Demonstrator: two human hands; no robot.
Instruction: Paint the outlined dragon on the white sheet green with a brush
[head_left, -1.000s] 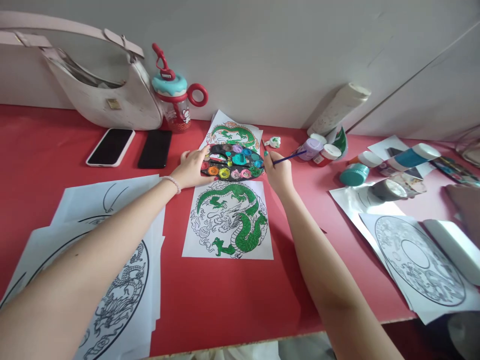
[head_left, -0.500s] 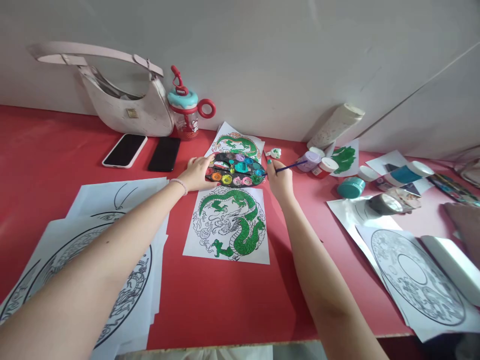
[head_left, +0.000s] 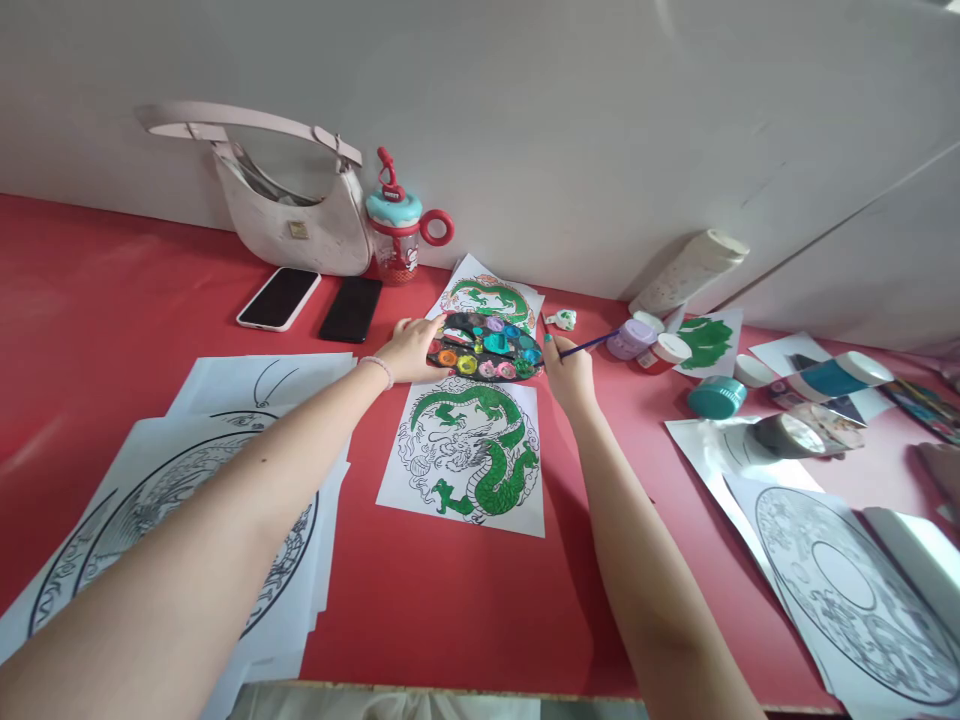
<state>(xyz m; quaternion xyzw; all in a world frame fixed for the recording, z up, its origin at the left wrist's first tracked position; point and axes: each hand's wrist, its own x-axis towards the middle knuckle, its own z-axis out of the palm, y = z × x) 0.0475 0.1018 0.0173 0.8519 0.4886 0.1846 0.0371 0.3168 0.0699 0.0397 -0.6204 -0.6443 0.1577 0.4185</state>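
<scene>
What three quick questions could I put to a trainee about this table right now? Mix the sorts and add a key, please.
1. Multiple choice: what does the right hand hold?
A) a jar lid
B) a paintbrush
C) a phone

2. True or false: the left hand grips the left end of the paint palette.

3. Fill in: the cup with the red ring handle stands just to the right of the pale ____.

Key: 1. B; 2. True; 3. handbag
</scene>
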